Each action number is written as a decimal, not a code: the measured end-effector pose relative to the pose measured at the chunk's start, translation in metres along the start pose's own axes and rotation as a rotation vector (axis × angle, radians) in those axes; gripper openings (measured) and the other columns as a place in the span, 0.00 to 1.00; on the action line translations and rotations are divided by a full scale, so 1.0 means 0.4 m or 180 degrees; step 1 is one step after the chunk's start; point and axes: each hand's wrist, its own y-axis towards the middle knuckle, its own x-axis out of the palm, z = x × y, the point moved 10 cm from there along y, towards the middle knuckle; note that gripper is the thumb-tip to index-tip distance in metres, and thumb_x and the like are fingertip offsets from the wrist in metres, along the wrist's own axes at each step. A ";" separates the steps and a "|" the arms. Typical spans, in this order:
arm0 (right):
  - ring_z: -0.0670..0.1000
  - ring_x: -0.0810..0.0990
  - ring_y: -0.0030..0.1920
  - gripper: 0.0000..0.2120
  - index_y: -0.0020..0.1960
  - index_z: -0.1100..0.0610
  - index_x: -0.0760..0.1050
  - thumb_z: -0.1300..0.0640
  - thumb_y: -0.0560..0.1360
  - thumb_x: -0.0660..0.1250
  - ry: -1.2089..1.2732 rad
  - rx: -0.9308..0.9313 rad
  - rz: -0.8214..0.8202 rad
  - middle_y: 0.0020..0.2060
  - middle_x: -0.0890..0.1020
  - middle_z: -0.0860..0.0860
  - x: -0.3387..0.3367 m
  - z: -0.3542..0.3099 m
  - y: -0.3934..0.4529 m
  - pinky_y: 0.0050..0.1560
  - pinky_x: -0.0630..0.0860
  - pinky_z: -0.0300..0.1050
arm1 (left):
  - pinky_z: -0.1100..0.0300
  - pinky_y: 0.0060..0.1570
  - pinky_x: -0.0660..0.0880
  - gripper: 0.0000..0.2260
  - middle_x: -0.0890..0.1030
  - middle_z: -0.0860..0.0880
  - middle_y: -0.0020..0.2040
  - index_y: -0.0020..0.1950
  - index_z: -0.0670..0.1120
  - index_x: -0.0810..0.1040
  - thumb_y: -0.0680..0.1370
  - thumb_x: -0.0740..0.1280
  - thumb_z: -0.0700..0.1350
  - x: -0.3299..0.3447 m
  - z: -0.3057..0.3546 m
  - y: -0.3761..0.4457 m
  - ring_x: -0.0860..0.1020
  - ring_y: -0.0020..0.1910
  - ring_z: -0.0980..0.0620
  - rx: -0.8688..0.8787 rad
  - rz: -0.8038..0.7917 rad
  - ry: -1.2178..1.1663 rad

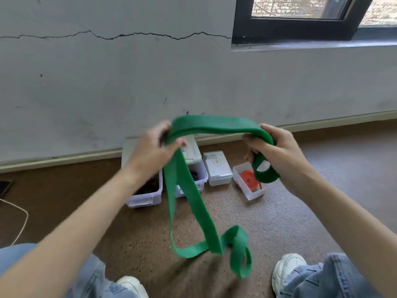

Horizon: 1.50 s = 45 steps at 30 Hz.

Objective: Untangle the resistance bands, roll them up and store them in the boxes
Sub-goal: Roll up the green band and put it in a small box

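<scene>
Head view: left hand (154, 145) and right hand (277, 147) grip a flat green rubber resistance band (189, 203); its dangling twisted loop could tighten into a knot.

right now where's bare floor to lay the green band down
Bare floor lies right of the box with the red band, and between the shoes. Crowded along the wall: purple bins and lidded box side by side.

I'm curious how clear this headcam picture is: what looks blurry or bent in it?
Head view: the left hand and the dangling end of the green band are smeared by motion; the right hand is sharper. The wide lens bows the skirting board and spreads the arms at the edges. Soft daylight, faint shadows, no glare.
</scene>
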 end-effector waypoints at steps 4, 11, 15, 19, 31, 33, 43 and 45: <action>0.44 0.81 0.36 0.15 0.48 0.50 0.78 0.49 0.63 0.72 -0.0424 0.0229 -0.0821 0.35 0.82 0.46 0.052 0.023 -0.013 0.39 0.76 0.31 | 0.67 0.30 0.66 0.09 0.72 0.54 0.30 0.39 0.56 0.69 0.68 0.68 0.43 -0.113 0.144 0.002 0.71 0.30 0.62 0.0799 0.0382 0.0648; 0.47 0.80 0.55 0.30 0.61 0.54 0.72 0.57 0.62 0.77 0.0449 0.0090 -0.0712 0.53 0.82 0.50 0.084 0.031 -0.013 0.53 0.78 0.41 | 0.52 0.31 0.66 0.10 0.75 0.44 0.34 0.54 0.42 0.70 0.74 0.65 0.39 0.095 0.074 -0.034 0.73 0.35 0.41 0.0489 -0.0544 0.1633; 0.47 0.80 0.56 0.28 0.61 0.49 0.72 0.47 0.63 0.74 0.0754 0.0137 -0.0282 0.55 0.82 0.48 0.006 0.026 0.010 0.57 0.76 0.41 | 0.53 0.34 0.64 0.05 0.72 0.46 0.37 0.47 0.45 0.65 0.76 0.61 0.43 0.107 0.017 -0.030 0.75 0.42 0.40 0.0236 -0.0807 0.2449; 0.37 0.78 0.52 0.31 0.62 0.48 0.71 0.46 0.62 0.76 -0.0788 0.0649 -0.1541 0.52 0.80 0.39 0.151 0.122 -0.051 0.57 0.75 0.38 | 0.57 0.36 0.61 0.05 0.76 0.46 0.42 0.43 0.49 0.67 0.72 0.64 0.43 0.207 0.040 -0.083 0.73 0.42 0.45 0.0435 -0.1208 0.2347; 0.46 0.69 0.31 0.03 0.35 0.62 0.71 0.67 0.65 0.63 0.0808 -0.0132 -0.0609 0.30 0.71 0.53 0.099 -0.027 -0.023 0.34 0.65 0.37 | 0.57 0.50 0.76 0.06 0.80 0.53 0.44 0.45 0.50 0.74 0.77 0.60 0.40 0.346 -0.248 -0.249 0.78 0.44 0.57 -0.0553 -0.2224 0.0787; 0.47 0.72 0.33 0.10 0.35 0.57 0.74 0.69 0.69 0.63 0.1032 0.0033 -0.0496 0.30 0.74 0.51 0.070 -0.019 -0.010 0.37 0.70 0.38 | 0.61 0.49 0.77 0.11 0.78 0.59 0.42 0.42 0.55 0.73 0.79 0.59 0.40 0.314 -0.227 -0.202 0.77 0.42 0.65 -0.0520 -0.1971 0.0826; 0.46 0.78 0.60 0.33 0.69 0.49 0.65 0.56 0.68 0.74 0.0150 0.1030 -0.2207 0.60 0.78 0.45 0.146 0.096 -0.090 0.59 0.74 0.44 | 0.66 0.29 0.66 0.08 0.73 0.58 0.29 0.43 0.50 0.65 0.69 0.60 0.38 0.084 0.153 -0.033 0.70 0.28 0.61 0.0369 -0.0660 0.0278; 0.46 0.79 0.57 0.35 0.69 0.51 0.65 0.56 0.66 0.76 0.0487 0.0769 -0.1979 0.58 0.79 0.48 0.156 0.059 -0.075 0.55 0.76 0.41 | 0.62 0.30 0.63 0.11 0.72 0.54 0.30 0.46 0.48 0.64 0.70 0.63 0.36 0.140 0.138 -0.044 0.71 0.32 0.56 0.0450 -0.0831 0.1059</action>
